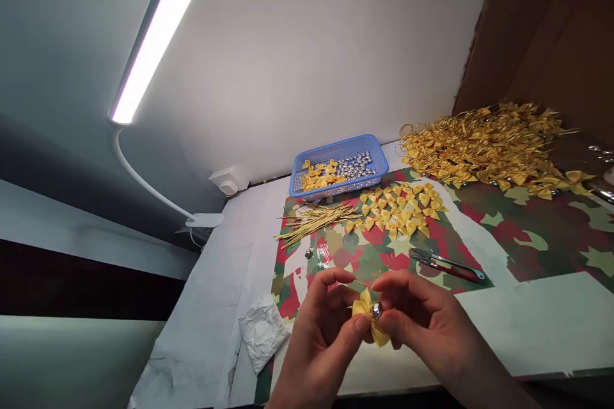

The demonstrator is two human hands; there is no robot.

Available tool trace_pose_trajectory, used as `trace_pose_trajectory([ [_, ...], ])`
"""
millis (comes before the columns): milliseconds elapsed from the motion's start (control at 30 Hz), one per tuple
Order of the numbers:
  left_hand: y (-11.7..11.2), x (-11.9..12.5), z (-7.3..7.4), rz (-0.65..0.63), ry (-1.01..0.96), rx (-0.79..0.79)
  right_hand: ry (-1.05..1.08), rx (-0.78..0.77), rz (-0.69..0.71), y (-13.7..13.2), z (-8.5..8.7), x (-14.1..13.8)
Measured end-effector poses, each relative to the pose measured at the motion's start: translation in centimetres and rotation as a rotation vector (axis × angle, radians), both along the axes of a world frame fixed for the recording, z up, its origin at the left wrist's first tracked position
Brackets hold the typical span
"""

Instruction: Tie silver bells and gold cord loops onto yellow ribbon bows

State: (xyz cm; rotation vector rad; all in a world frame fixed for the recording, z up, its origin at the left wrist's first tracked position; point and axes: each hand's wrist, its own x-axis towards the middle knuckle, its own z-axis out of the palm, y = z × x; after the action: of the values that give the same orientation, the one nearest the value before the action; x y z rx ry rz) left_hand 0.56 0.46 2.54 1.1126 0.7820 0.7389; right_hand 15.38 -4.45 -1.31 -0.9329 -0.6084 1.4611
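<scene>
Both hands meet at the near middle of the table, over the edge of a patterned cover (pixel 343 259) in green, red and cream. Between them is a yellow ribbon bow (pixel 364 301) with a shiny silver bell (pixel 377 310) at its centre. The left hand (pixel 323 345) is closed in a pinch on the bow, its thumb pressed to the near left side. The right hand (pixel 434 326) is closed in a pinch too, thumb tip against the bow just beside the bell; its other fingertips are partly hidden behind. A thin gold strand (pixel 362 283) shows between the two index fingertips, above the bow.

Just beyond the hands, to the left, a loose bell (pixel 307 254) lies on the cover. Farther out is a bundle of gold twist ties (pixel 316 223), and to its right a spread of yellow bows (pixel 396 211). Thread snips (pixel 453 268) with a dark red handle lie to the right, near the right hand. Behind the ties and bows stands a blue plastic basket (pixel 382 165) — bows at its left, silver bells at its right. At the far right, a large heap of gold bows (pixel 484 147) rests against brown cardboard (pixel 542 32). Crumpled white wrapping (pixel 263 332) lies at the near left, and a lit lamp (pixel 163 38) hangs above, far left.
</scene>
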Motion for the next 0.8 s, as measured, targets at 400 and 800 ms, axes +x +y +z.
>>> trace_pose_trajectory([
  [400,0.8,-1.5,-0.7,-0.049,-0.017,-0.043,-0.27,-0.022,-0.091,0.2,-1.2,0.1],
  [800,0.4,-0.7,-1.6,0.132,-0.211,-0.546,-1.121,0.645,-0.323,-1.3,-4.2,-1.8],
])
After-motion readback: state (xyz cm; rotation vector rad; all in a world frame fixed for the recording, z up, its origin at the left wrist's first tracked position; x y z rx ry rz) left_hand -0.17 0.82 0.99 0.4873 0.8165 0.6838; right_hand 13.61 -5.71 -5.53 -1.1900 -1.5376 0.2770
